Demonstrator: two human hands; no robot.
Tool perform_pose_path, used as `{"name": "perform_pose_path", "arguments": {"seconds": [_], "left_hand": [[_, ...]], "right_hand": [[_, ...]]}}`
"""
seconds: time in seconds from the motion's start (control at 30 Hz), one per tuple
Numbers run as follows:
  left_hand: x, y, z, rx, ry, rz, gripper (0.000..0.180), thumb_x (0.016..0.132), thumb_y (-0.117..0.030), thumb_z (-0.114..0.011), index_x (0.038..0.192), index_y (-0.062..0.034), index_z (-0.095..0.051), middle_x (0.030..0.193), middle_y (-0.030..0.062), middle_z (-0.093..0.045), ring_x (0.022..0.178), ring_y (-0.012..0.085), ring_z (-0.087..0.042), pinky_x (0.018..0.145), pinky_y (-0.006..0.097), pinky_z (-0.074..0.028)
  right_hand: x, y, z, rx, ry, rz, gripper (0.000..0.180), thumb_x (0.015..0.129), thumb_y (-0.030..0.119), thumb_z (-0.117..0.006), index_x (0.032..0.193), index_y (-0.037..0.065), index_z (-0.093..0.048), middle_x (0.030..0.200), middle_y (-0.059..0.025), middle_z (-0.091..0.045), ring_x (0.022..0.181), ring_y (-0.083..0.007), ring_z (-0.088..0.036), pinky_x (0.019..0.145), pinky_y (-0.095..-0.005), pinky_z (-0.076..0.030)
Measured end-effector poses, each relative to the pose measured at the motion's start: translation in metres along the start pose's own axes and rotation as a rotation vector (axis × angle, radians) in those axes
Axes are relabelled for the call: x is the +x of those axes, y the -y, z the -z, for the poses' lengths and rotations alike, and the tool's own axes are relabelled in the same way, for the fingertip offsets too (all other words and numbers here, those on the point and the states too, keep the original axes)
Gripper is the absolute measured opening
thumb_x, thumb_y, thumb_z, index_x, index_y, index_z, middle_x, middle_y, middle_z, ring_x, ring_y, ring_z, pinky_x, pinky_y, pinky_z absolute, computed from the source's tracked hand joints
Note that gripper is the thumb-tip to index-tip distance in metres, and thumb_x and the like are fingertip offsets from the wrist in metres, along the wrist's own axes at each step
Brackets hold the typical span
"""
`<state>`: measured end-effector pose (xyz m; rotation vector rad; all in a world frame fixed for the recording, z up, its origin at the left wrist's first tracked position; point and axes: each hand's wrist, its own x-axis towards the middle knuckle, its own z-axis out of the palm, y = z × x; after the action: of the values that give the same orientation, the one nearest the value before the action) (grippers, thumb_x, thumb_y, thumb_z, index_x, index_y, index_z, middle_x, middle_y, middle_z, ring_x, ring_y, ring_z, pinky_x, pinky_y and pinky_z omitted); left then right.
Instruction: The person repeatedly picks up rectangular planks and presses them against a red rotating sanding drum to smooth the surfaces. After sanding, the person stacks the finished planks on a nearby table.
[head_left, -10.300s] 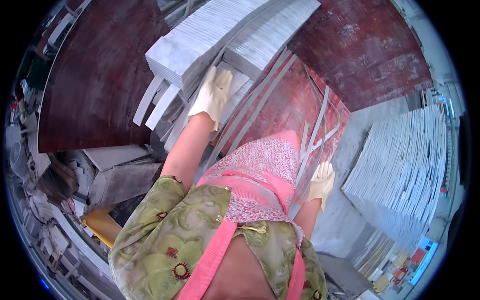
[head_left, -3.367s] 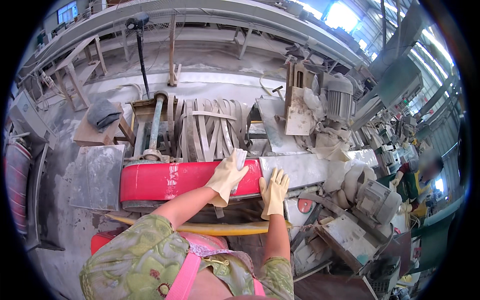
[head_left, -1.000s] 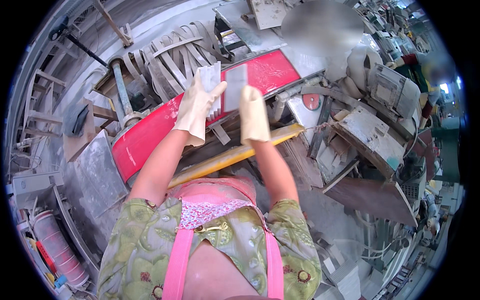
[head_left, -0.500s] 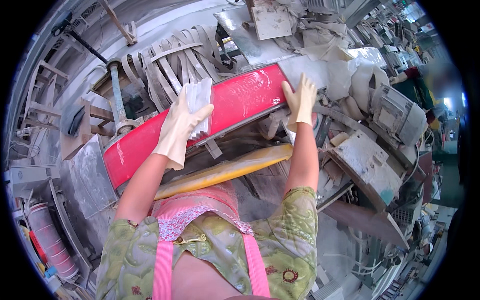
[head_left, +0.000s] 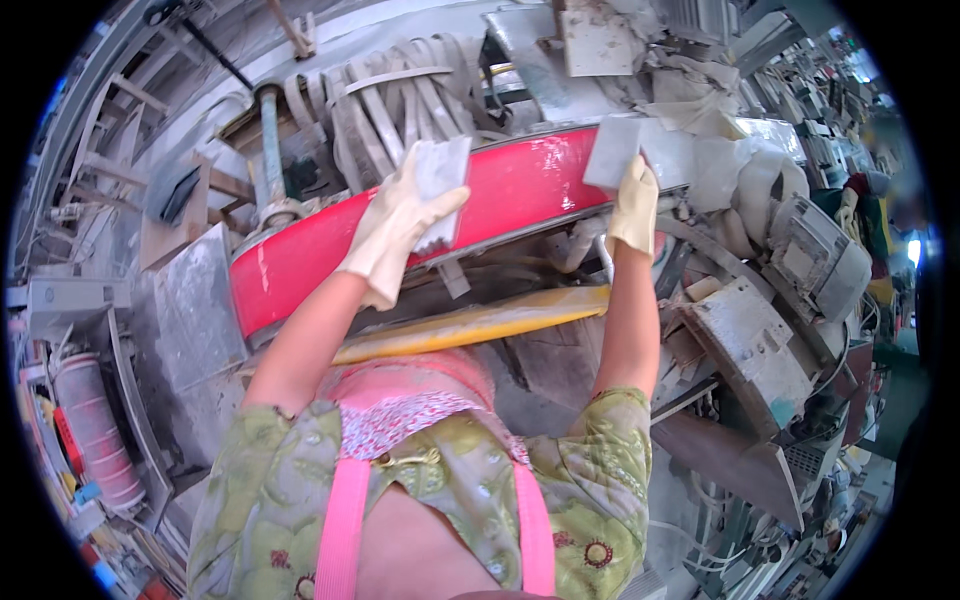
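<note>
The gloved left hand (head_left: 398,232) grips a pale grey stone tile (head_left: 441,190) over the long red machine guard (head_left: 520,190); the gloved right hand (head_left: 633,208) clasps a second grey square tile (head_left: 611,152) at the guard's right end. Dusty machinery crowds every edge, a yellow bar (head_left: 480,322) crossing below.

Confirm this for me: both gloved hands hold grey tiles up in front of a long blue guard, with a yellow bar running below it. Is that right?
Not quite. The head view shows the long guard is red, not blue. The rest stands: the left hand and the right hand, both gloved, each hold a grey tile in front of it, and a yellow bar runs below.
</note>
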<state>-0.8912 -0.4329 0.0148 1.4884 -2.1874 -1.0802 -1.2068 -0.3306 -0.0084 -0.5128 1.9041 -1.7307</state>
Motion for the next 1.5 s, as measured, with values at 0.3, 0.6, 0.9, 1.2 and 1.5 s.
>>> {"name": "perform_pose_path", "arguments": {"seconds": [0.3,0.6,0.9,1.2,1.5], "left_hand": [[-0.004,0.005,-0.001,0.053,-0.062,-0.024,0.109,0.084,-0.067,-0.072,0.162,-0.0021,-0.032,0.137,0.0336,-0.063,0.124,0.0449,-0.065,0.100,0.046,-0.055],[0.007,-0.020,-0.007,-0.199,-0.017,0.137,0.122,0.074,-0.064,-0.082,0.159,0.0068,-0.030,0.133,0.0308,-0.066,0.118,0.0372,-0.070,0.099,0.043,-0.056],[0.003,-0.037,-0.003,0.146,0.043,0.165,0.129,0.069,-0.028,-0.089,0.164,0.0049,-0.009,0.134,0.0296,-0.063,0.122,0.0426,-0.067,0.101,0.047,-0.058],[-0.013,0.062,0.117,0.367,0.547,-0.563,0.117,0.066,-0.029,-0.082,0.165,-0.0027,-0.026,0.142,0.0332,-0.054,0.131,0.0435,-0.057,0.108,0.044,-0.050],[-0.081,0.174,0.132,-0.492,-0.088,-0.197,0.118,0.083,-0.044,-0.085,0.168,-0.0008,-0.014,0.173,0.0252,-0.020,0.163,0.0323,-0.015,0.131,0.042,-0.017]], "right_hand": [[-0.175,-0.005,-0.113,-0.175,0.234,0.025,0.043,0.108,0.032,-0.040,0.097,-0.004,-0.059,0.084,-0.0139,-0.059,0.077,-0.0231,-0.051,0.077,-0.0377,-0.046],[-0.209,-0.046,-0.131,-0.181,0.398,0.115,0.079,0.095,0.033,-0.071,0.149,-0.014,-0.038,0.115,-0.0244,-0.073,0.097,-0.0264,-0.072,0.084,-0.0377,-0.055],[-0.209,-0.043,-0.131,0.090,0.483,0.021,0.068,0.103,0.024,-0.065,0.156,-0.008,-0.037,0.146,-0.0164,-0.057,0.134,-0.0228,-0.056,0.112,-0.0350,-0.043],[-0.315,0.001,-0.194,-0.100,0.909,-0.034,0.052,0.105,0.038,-0.064,0.131,-0.006,-0.056,0.117,-0.0100,-0.060,0.113,-0.0153,-0.052,0.103,-0.0335,-0.043],[-0.215,-0.003,-0.131,0.751,0.570,-0.323,0.069,0.116,0.046,-0.026,0.152,-0.011,-0.042,0.159,-0.0274,-0.045,0.148,-0.0336,-0.047,0.126,-0.0477,-0.037]]}}
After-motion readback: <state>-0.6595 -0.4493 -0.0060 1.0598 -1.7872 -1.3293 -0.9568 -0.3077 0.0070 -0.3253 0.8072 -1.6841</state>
